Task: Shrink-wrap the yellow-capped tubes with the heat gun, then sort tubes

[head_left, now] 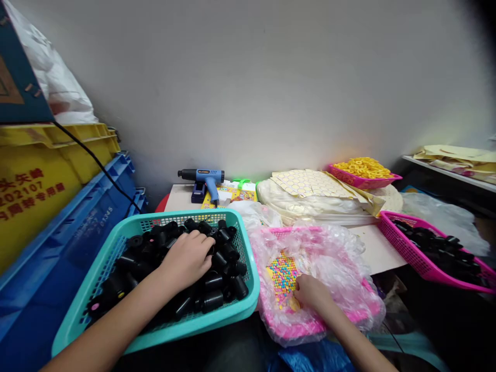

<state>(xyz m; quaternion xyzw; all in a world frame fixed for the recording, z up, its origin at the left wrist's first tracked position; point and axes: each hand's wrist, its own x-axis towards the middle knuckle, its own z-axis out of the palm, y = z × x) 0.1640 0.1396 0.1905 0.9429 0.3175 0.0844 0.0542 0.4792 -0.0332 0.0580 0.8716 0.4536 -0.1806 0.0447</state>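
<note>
My left hand (189, 258) rests in a teal plastic basket (250, 258) piled with short black plastic cylinders (213, 299). Its fingers curl down over a black cylinder at their tips, partly hidden by the hand. My right hand (312, 293) reaches into a pink basket (294, 330) lined with clear plastic film (333, 258). Small multicoloured beads (284, 274) lie there in a heap. The right fingers are closed at a small round yellow piece (294, 304) on the near edge of the beads; the fingertips are mostly hidden.
A blue heat gun (209, 178) stands at the back. Patterned sheets (310, 183) lie on plastic bags beside a pink basket of yellow rings (364, 168). Another pink basket (411, 258) with black parts is at right. Yellow (46, 181) and blue crates (77, 232) rise at left.
</note>
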